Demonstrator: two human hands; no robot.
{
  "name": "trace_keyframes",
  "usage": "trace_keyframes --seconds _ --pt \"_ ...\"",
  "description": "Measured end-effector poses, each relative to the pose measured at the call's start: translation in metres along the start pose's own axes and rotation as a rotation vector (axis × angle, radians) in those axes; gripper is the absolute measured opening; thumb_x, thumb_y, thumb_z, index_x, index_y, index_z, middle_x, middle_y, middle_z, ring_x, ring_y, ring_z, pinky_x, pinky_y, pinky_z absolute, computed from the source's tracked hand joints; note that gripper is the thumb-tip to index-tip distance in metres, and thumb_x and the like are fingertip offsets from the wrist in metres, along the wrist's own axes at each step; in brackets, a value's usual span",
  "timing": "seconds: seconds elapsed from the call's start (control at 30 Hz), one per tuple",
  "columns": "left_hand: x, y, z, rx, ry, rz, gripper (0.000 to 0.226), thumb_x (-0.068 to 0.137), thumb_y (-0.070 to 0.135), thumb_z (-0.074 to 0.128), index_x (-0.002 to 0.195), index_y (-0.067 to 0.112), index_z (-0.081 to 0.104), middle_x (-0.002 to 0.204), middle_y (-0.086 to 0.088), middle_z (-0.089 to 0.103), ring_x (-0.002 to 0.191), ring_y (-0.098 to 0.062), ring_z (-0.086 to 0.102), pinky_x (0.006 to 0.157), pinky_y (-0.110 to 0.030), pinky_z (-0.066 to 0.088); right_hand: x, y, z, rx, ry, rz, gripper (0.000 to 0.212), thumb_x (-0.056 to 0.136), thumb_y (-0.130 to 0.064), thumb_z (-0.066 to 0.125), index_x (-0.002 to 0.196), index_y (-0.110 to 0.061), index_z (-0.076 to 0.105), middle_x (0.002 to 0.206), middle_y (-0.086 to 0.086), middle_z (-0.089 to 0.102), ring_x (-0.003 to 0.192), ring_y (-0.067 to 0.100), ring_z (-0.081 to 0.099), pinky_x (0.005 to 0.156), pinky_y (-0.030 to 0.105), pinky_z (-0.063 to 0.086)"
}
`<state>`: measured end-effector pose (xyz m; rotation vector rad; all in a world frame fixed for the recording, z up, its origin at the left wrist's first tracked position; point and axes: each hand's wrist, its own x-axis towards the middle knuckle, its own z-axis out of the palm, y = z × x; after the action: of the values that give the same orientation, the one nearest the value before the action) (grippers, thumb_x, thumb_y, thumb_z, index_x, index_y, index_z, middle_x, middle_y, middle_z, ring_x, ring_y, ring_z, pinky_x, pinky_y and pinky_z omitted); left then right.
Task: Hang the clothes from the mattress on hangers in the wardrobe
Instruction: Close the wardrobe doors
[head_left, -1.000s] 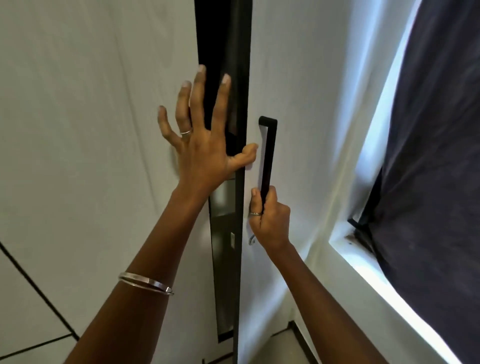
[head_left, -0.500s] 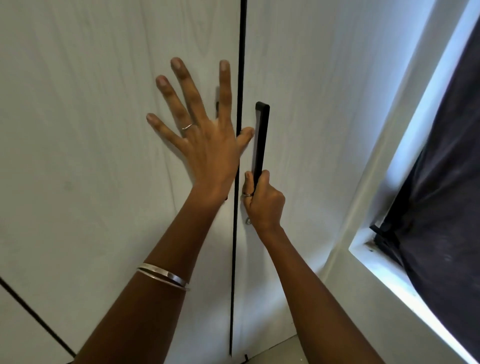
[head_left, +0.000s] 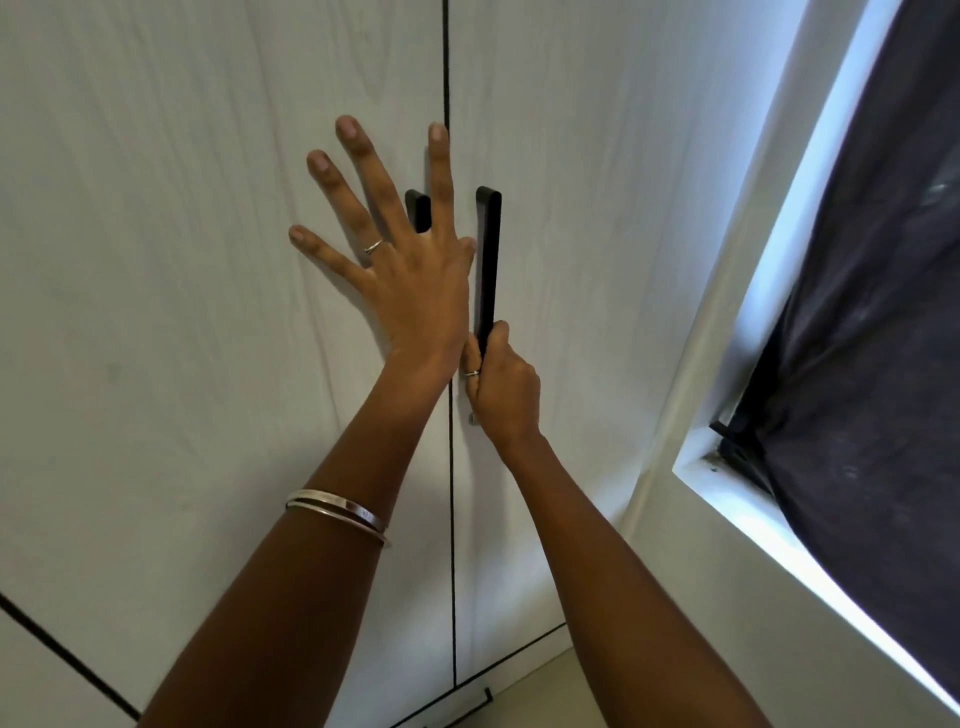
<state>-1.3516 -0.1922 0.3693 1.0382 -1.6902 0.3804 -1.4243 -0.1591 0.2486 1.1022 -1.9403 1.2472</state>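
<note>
Left hand (head_left: 410, 280) lies flat, fingers spread, on the left wardrobe door (head_left: 208, 312); right hand (head_left: 501, 387) grips the right handle (head_left: 488, 260). Doors look shut, no clothes visible. I'd press evenly so both sit flush.

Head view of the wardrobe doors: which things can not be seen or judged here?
- Wardrobe inside, hangers and clothes: hidden behind the left door and right door.
- Left door handle: mostly covered by the left hand.
- Lower end of the right door handle: hidden in the grip of the right hand.
- Mattress: outside the frame.
- Window: covered by the dark curtain.
</note>
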Motion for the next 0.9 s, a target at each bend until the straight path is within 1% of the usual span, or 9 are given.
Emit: trace_keyframes --seconds 0.17,0.23,0.33,0.4,0.47,0.53,0.67,0.8,0.9 --pt "-0.002 -0.002 -0.001 -0.007 -0.009 0.032 0.091 0.080 0.065 0.054 0.149 0.040 0.001 0.155 -0.020 0.019 0.140 -0.047 0.019 0.100 -0.076 0.017 0.001 -0.007 -0.023 0.013 -0.373 0.120 0.037 0.100 -0.035 0.044 0.120 -0.004 0.037 0.074 0.014 0.062 0.057 0.030 0.059 0.054 0.048 0.054" --pt "-0.005 -0.005 -0.002 -0.006 -0.012 0.054 0.091 0.081 0.060 0.057 0.149 0.040 0.000 0.155 -0.019 0.018 0.140 -0.046 0.018 0.101 -0.075 0.017 0.002 -0.010 -0.037 0.036 -0.502 0.190 0.034 0.098 -0.029 0.049 0.122 -0.009 0.033 0.084 0.016 0.063 0.063 0.031 0.062 0.059 0.049 0.056" --pt "-0.006 -0.010 -0.007 -0.041 -0.035 0.032 0.094 0.081 0.052 0.061 0.150 0.035 -0.001 0.158 -0.012 0.015 0.143 -0.039 0.016 0.105 -0.070 0.016 0.005 -0.013 -0.061 0.013 -0.599 0.222 0.033 0.097 -0.020 0.048 0.126 -0.011 0.036 0.089 0.015 0.062 0.066 0.025 0.061 0.061 0.042 0.056" --pt "-0.010 -0.019 -0.011 -0.093 -0.079 0.046 0.093 0.081 0.050 0.060 0.151 0.031 0.002 0.159 -0.007 0.010 0.145 -0.034 0.011 0.110 -0.065 0.010 0.002 -0.015 -0.072 0.024 -0.675 0.208 0.046 0.092 -0.010 0.056 0.133 -0.011 0.033 0.099 0.015 0.064 0.069 0.022 0.062 0.061 0.042 0.057" --pt "-0.014 -0.035 -0.018 -0.173 -0.143 0.136 0.085 0.084 0.045 0.058 0.151 0.028 0.009 0.160 -0.004 0.009 0.146 -0.030 0.008 0.113 -0.059 0.005 -0.005 -0.024 -0.077 -0.059 -0.713 0.226 0.051 0.093 -0.016 0.056 0.138 -0.011 0.031 0.108 0.018 0.062 0.084 0.030 0.064 0.068 0.045 0.057" --pt "-0.022 -0.053 -0.031 -0.354 -0.200 0.180 0.074 0.086 0.031 0.058 0.149 0.023 0.022 0.158 -0.006 0.016 0.145 -0.026 0.017 0.115 -0.052 0.014 -0.017 -0.040 -0.082 -0.213 -0.667 0.227 0.044 0.095 -0.022 0.051 0.135 -0.007 0.038 0.114 0.020 0.058 0.097 0.037 0.060 0.074 0.039 0.051" --pt "-0.056 -0.101 -0.070 -0.692 -0.297 0.069 0.053 0.087 0.014 0.054 0.139 0.017 0.043 0.133 -0.009 0.048 0.108 -0.020 0.057 0.090 -0.033 0.050 -0.055 -0.074 -0.086 -0.171 -0.540 0.322 0.029 0.097 -0.023 0.046 0.121 -0.011 0.054 0.120 0.019 0.056 0.105 0.037 0.057 0.083 0.036 0.046" --pt "-0.111 -0.191 -0.118 -0.647 -0.498 -0.094 0.032 0.089 0.018 0.049 0.118 0.019 0.061 0.092 0.002 0.067 0.073 -0.015 0.067 0.074 -0.037 0.056 -0.114 -0.112 -0.063 0.084 -0.637 0.372 0.013 0.087 -0.017 0.050 0.093 -0.019 0.062 0.094 0.009 0.067 0.079 0.029 0.067 0.073 0.043 0.058" --pt "-0.172 -0.280 -0.167 -0.559 -0.567 -0.348 0.027 0.086 0.010 0.048 0.101 0.015 0.069 0.074 0.000 0.068 0.059 -0.015 0.067 0.066 -0.036 0.058 -0.177 -0.155 -0.045 0.266 -0.823 0.374 0.015 0.086 -0.009 0.052 0.082 -0.018 0.064 0.080 0.009 0.069 0.061 0.022 0.068 0.057 0.037 0.059"
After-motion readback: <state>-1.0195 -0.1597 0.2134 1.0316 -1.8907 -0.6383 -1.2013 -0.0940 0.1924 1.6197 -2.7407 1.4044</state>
